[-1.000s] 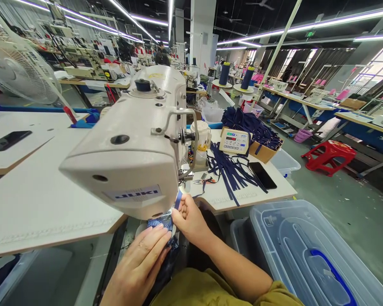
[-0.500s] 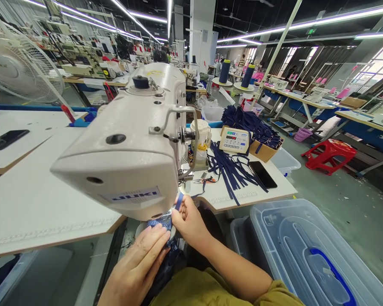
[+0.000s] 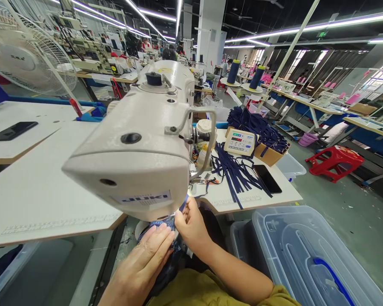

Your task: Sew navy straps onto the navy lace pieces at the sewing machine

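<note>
The one camera sits on the head and looks forward and down, with the hands (image 3: 143, 259) and machine (image 3: 140, 146) close and the lights (image 3: 179, 19) far away.

Blue fabric (image 3: 170, 222) partly hidden by left hand (image 3: 147, 253) and sewing machine (image 3: 130, 163).

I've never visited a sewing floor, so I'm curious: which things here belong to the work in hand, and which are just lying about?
In the work:
- sewing machine
- patterned blue fabric under the left hand
- blue strip at the right hand

Apparently just lying about:
- right-side phone
- red stool
- lidded plastic box
</note>
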Action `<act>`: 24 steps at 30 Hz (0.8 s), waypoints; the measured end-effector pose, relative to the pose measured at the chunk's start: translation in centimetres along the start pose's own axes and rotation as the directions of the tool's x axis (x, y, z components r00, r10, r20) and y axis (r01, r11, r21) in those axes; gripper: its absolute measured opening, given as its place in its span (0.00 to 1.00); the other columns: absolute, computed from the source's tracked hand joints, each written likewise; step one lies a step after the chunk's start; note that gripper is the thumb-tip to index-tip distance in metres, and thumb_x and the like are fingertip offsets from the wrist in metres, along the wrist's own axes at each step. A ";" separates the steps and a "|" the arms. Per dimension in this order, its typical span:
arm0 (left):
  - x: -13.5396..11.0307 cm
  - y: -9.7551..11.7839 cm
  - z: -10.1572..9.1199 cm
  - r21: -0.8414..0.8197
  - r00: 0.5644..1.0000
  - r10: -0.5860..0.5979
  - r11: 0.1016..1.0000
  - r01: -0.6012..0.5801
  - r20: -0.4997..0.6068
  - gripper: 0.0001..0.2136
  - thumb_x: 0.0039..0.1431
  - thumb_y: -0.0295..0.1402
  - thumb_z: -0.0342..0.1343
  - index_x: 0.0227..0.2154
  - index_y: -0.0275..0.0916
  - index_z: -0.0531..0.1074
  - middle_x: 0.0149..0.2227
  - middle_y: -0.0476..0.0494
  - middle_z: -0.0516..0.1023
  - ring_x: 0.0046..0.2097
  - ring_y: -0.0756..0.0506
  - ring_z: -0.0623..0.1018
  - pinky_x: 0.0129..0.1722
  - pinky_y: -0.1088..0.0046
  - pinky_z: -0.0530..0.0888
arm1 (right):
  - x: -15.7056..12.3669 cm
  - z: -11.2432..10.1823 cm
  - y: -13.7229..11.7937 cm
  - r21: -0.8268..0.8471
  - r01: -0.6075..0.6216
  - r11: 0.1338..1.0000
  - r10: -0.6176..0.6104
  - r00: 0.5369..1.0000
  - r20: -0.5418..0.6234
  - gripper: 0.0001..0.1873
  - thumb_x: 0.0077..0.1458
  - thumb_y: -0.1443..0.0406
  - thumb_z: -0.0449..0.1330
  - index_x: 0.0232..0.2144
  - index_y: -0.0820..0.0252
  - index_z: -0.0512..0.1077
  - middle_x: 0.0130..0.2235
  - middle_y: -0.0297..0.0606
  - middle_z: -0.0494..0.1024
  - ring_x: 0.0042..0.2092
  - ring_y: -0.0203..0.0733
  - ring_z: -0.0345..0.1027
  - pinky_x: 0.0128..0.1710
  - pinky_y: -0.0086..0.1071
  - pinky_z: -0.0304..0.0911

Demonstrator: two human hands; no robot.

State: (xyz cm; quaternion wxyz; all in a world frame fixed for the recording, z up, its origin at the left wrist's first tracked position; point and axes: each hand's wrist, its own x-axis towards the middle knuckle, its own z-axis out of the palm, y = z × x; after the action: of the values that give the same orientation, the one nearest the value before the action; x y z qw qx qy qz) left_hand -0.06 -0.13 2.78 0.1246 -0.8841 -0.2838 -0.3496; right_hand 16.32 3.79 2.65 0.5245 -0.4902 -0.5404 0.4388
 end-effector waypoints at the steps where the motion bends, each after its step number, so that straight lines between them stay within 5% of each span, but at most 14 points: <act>1: 0.2 0.0 -0.1 0.005 1.000 0.007 1.000 -0.007 0.001 0.17 0.60 0.22 0.51 0.52 0.29 0.68 0.52 0.38 0.75 0.58 0.45 0.70 0.64 0.65 0.60 | 0.0 0.0 0.0 -0.003 0.001 1.000 -0.001 1.000 0.001 0.09 0.52 0.68 0.54 0.38 0.58 0.63 0.29 0.28 0.62 0.28 0.33 0.57 0.30 0.28 0.59; 8: 1.3 0.6 -0.5 0.206 0.997 -0.075 0.976 0.072 0.003 0.16 0.60 0.32 0.55 0.51 0.36 0.70 0.50 0.42 0.77 0.51 0.45 0.76 0.62 0.62 0.57 | 2.3 -1.3 0.0 -0.030 0.023 0.999 -0.020 0.994 0.107 0.04 0.52 0.66 0.55 0.34 0.58 0.66 0.30 0.30 0.66 0.29 0.35 0.60 0.32 0.30 0.61; 12: 1.6 1.1 -0.3 0.298 0.987 -0.149 0.941 0.158 -0.053 0.16 0.60 0.34 0.55 0.50 0.37 0.71 0.48 0.44 0.78 0.47 0.46 0.77 0.52 0.65 0.61 | 4.4 -1.6 -0.9 -0.144 0.125 0.982 -0.103 0.983 0.148 0.05 0.49 0.68 0.56 0.32 0.58 0.69 0.30 0.33 0.71 0.33 0.41 0.65 0.38 0.35 0.64; 15: 1.9 1.5 0.0 0.314 0.979 -0.191 0.928 0.202 -0.067 0.15 0.60 0.34 0.55 0.49 0.37 0.72 0.46 0.45 0.79 0.45 0.46 0.76 0.46 0.65 0.62 | 5.1 -1.3 -1.3 -0.195 0.175 0.965 -0.143 0.975 0.170 0.05 0.49 0.69 0.56 0.29 0.58 0.71 0.28 0.34 0.72 0.36 0.43 0.67 0.42 0.37 0.64; 24: 2.1 1.9 0.4 0.305 0.971 -0.232 0.922 0.237 -0.055 0.15 0.61 0.35 0.54 0.49 0.38 0.71 0.47 0.46 0.79 0.47 0.45 0.76 0.46 0.64 0.62 | 5.3 -1.0 -0.7 -0.258 0.217 0.941 -0.178 0.970 0.168 0.07 0.46 0.72 0.55 0.26 0.57 0.70 0.29 0.36 0.74 0.36 0.44 0.68 0.47 0.41 0.64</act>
State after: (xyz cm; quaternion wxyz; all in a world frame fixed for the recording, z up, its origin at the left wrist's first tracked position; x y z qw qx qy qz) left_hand 2.52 -0.59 3.93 0.2214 -0.8101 -0.4377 -0.3210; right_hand 17.47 8.91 4.09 0.4529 -0.4689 -0.6786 0.3385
